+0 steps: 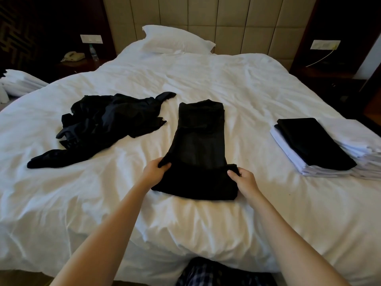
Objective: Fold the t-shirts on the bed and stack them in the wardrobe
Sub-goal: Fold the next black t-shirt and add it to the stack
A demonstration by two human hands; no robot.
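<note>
A black t-shirt (200, 141) lies lengthwise on the white bed (247, 85), folded into a long narrow strip with its near end doubled over. My left hand (155, 171) pinches the near left corner of that fold. My right hand (242, 179) pinches the near right corner. A heap of unfolded black t-shirts (107, 124) lies crumpled to the left. On the right, one folded black t-shirt (313, 141) rests on a stack of folded white ones (292, 153).
A white pillow (175, 40) leans on the padded headboard. A bedside table at far left carries a phone (73, 56) and a water bottle (93, 52). Folded white linen (18, 83) lies beyond the bed's left edge. No wardrobe shows.
</note>
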